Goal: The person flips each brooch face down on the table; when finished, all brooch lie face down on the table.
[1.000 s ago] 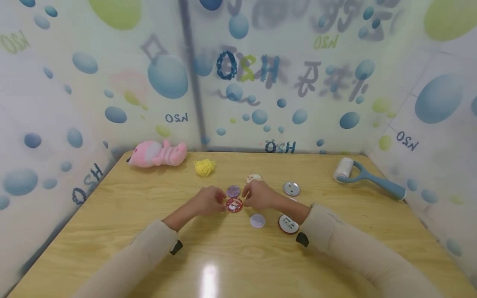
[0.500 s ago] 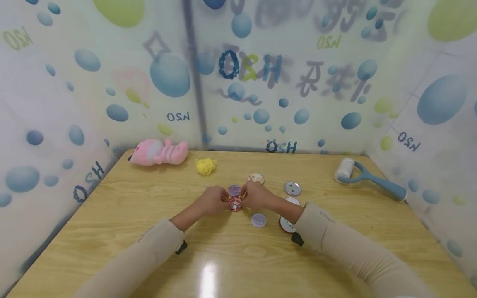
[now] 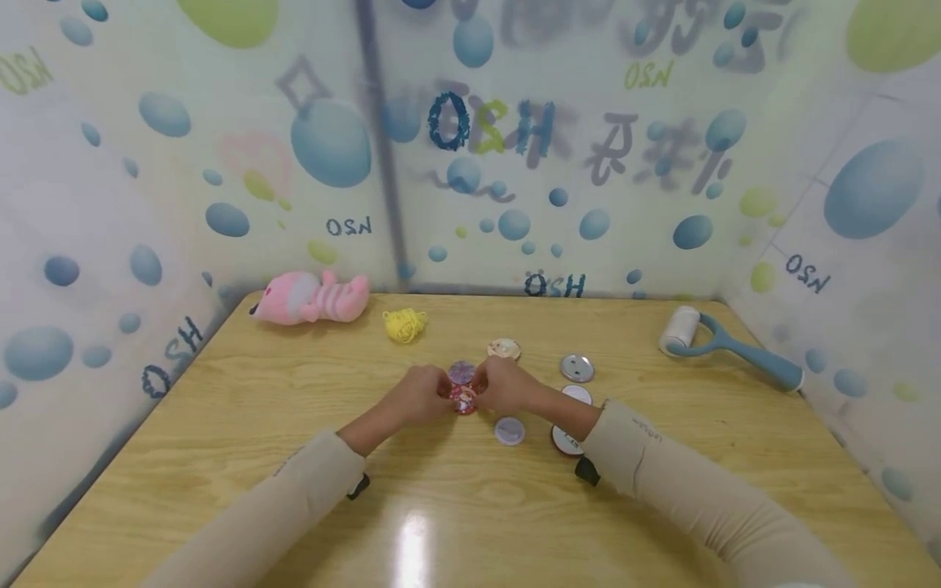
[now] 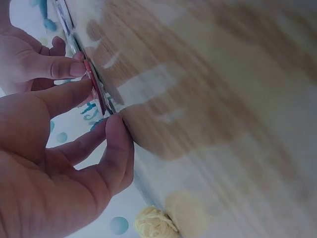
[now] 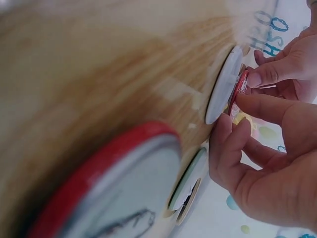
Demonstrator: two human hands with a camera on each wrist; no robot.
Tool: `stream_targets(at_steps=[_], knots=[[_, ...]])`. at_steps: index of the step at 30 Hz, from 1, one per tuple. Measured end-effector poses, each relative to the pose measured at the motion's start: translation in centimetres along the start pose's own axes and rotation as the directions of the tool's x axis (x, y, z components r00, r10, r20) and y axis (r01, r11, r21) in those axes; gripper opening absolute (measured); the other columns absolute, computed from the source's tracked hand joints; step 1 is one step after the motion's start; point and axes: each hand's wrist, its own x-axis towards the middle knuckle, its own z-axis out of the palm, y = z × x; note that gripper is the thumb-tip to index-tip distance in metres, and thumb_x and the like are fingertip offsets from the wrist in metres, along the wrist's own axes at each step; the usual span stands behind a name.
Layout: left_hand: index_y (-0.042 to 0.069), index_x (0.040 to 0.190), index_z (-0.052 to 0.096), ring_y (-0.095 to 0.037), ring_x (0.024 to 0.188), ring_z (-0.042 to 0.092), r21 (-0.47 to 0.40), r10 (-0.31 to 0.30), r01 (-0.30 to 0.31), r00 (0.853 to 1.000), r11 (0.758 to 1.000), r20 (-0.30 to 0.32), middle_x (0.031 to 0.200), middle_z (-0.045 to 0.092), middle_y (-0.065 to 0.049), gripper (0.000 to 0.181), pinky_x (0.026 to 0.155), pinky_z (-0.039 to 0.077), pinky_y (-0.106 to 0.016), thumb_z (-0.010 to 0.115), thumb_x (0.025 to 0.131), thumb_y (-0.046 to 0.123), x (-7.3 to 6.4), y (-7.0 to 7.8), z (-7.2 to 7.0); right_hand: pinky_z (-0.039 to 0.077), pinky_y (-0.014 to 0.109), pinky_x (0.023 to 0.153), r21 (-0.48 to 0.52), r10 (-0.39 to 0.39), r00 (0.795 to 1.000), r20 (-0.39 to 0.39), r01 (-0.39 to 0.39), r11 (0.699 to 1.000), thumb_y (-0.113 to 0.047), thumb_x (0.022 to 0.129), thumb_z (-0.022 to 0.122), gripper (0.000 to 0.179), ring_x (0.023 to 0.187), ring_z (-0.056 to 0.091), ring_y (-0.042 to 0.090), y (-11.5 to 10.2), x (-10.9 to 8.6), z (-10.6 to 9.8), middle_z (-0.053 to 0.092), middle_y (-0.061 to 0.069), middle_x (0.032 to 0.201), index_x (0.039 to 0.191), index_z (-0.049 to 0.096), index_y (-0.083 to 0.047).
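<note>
A round red pin badge (image 3: 465, 400) with a cartoon print sits at the middle of the table. My left hand (image 3: 419, 395) pinches its left edge, thumb on the printed face. From the other side my right hand (image 3: 509, 385) grips the opposite edge; its thumb also lies on the face in the left wrist view. The badge's red rim (image 4: 95, 89) stands slightly tilted between the two hands there. Just behind it lies a purple badge (image 3: 462, 372), and a pale lilac badge (image 3: 510, 430) is nearer the front. My fingertips cover parts of the red badge's edge.
Around the right hand lie a cream badge (image 3: 504, 349), a silver-backed badge (image 3: 577, 367), a white badge (image 3: 577, 394) and a large red-rimmed badge (image 5: 119, 183). Farther back are a pink plush toy (image 3: 312, 299), yellow yarn (image 3: 404, 325) and a blue-handled lint roller (image 3: 735, 347).
Both hands have closed in on the red badge; earlier their fingers were spread at its sides, now they pinch its edges. The other badges have stayed put.
</note>
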Motion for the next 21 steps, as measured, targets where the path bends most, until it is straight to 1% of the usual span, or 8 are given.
stream_targets(at_steps=[3,6,10,12,16,19,21], knots=[[0.002,0.08,0.07,-0.009,0.058,0.053,-0.011,-0.004,0.004,1.0,1.0,0.007,0.071,0.068,-0.002,0.013,0.053,0.043,-0.023,0.077,0.082,0.012,-0.07,-0.03,-0.03,0.043,0.019,0.055,0.017,-0.013,1.0,0.0,0.013,1.0,-0.002,0.078,0.072,0.005,0.059,0.051,0.007,0.16,0.05,0.09,0.061,-0.002,0.067,0.083,0.071,-0.001],[0.001,0.088,0.071,-0.012,0.068,0.062,-0.026,-0.024,0.024,1.0,0.999,0.008,0.079,0.071,-0.005,0.014,0.061,0.05,-0.025,0.078,0.082,0.011,-0.1,-0.07,-0.06,0.044,0.019,0.056,0.028,-0.032,0.999,-0.006,0.033,0.999,-0.001,0.077,0.073,0.006,0.061,0.052,0.007,0.25,-0.02,0.09,0.062,-0.002,0.068,0.083,0.071,-0.001],[0.0,0.094,0.069,-0.017,0.078,0.068,-0.046,-0.036,0.036,0.999,0.998,0.008,0.085,0.073,-0.009,0.017,0.069,0.055,-0.028,0.078,0.08,0.007,-0.09,-0.1,-0.15,0.047,0.019,0.06,0.036,-0.054,0.998,-0.028,0.055,0.998,0.0,0.076,0.074,0.011,0.065,0.056,0.007,0.28,-0.21,-0.06,0.065,0.001,0.072,0.087,0.071,0.001],[0.0,0.094,0.068,-0.017,0.078,0.069,-0.058,-0.037,0.038,0.999,0.998,0.013,0.085,0.073,-0.009,0.018,0.068,0.055,-0.028,0.077,0.079,0.005,-0.07,-0.12,-0.17,0.047,0.018,0.06,0.045,-0.055,0.998,-0.031,0.056,0.997,0.0,0.077,0.074,0.012,0.066,0.057,0.007,0.29,-0.27,-0.09,0.066,0.001,0.072,0.089,0.071,0.001],[0.002,0.09,0.068,-0.014,0.074,0.067,-0.065,-0.036,0.037,0.999,0.997,0.014,0.081,0.072,-0.007,0.016,0.065,0.053,-0.025,0.077,0.078,0.004,-0.03,-0.13,-0.19,0.045,0.018,0.054,0.068,-0.036,0.999,-0.021,0.037,0.997,0.0,0.078,0.075,0.011,0.062,0.055,0.006,0.25,-0.25,-0.07,0.064,0.0,0.07,0.088,0.071,0.0],[0.003,0.087,0.068,-0.013,0.072,0.065,-0.071,-0.049,0.049,0.999,0.996,-0.005,0.08,0.072,-0.006,0.014,0.063,0.051,-0.024,0.077,0.076,0.004,0.02,-0.09,-0.15,0.045,0.018,0.052,0.092,-0.009,1.0,-0.023,0.011,0.996,0.0,0.078,0.076,0.011,0.06,0.055,0.006,0.27,-0.14,0.01,0.063,0.001,0.07,0.088,0.071,0.0],[0.003,0.087,0.068,-0.012,0.071,0.064,-0.083,-0.071,0.069,0.997,0.994,-0.022,0.08,0.072,-0.006,0.014,0.062,0.051,-0.024,0.077,0.076,0.003,0.02,0.0,-0.15,0.047,0.02,0.051,0.136,0.021,1.0,-0.022,-0.017,0.991,0.001,0.079,0.076,0.013,0.059,0.056,0.008,0.34,-0.06,0.06,0.064,0.002,0.073,0.09,0.07,0.0]])
